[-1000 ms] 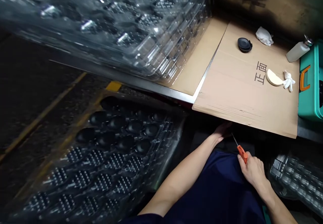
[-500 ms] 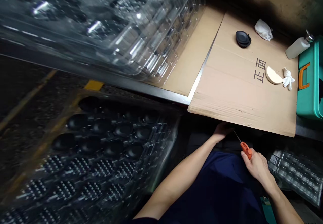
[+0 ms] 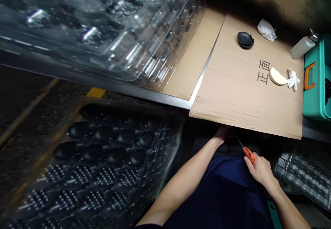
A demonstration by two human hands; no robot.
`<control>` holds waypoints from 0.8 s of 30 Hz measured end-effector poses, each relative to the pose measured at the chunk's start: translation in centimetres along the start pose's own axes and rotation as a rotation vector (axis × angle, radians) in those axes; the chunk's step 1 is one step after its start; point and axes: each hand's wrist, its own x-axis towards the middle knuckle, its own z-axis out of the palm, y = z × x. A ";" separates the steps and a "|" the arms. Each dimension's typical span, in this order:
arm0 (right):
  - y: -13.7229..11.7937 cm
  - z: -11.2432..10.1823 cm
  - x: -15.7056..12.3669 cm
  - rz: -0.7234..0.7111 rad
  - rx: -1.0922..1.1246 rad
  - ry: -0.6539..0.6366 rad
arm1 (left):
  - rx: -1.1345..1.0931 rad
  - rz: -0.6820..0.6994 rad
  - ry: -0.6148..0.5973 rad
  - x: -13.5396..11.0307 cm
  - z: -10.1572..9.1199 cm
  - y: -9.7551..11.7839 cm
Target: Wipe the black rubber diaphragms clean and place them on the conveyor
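Wrapped around the orange handle of a utility knife (image 3: 248, 154), my right hand (image 3: 260, 168) is closed just above my lap. The knife's thin metal blade points up and left, towards my left hand (image 3: 223, 133). That hand reaches into the dark under the front edge of a cardboard sheet (image 3: 230, 98). Shadow hides its fingers, so I cannot see whether they hold anything. On the cardboard lie a small black round part (image 3: 245, 40), a cream half-round pad (image 3: 277, 76), a knotted white cloth (image 3: 293, 79) and a crumpled white wad (image 3: 267, 30).
Clear plastic trays (image 3: 124, 36) are stacked at the table's left. Below stands another tray (image 3: 103, 155) holding several black parts. At right are a white bottle (image 3: 302, 47), a green box (image 3: 312, 101) with an orange handle, and a lower clear tray (image 3: 307, 177).
The whole view has shifted slightly. My right hand stays closed on the utility knife, and my left hand stays under the cardboard edge. Nothing on the table has visibly moved.
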 end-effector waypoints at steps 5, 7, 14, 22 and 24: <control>-0.4 0.1 -1.0 0.027 0.032 0.046 | 0.142 0.012 -0.002 -1.7 0.7 0.1; -0.5 0.0 -1.4 0.058 0.066 0.069 | 0.234 0.037 -0.047 -2.7 1.0 0.3; 0.6 1.0 -2.5 0.052 0.176 0.092 | 0.483 0.125 -0.106 -3.5 0.4 -0.2; 0.8 1.8 -2.8 -0.055 0.209 0.044 | 0.192 -0.109 0.005 -2.6 -0.7 -0.7; 1.4 1.4 -3.5 -0.081 0.269 0.051 | 0.191 -0.126 0.024 -2.7 -0.8 -0.7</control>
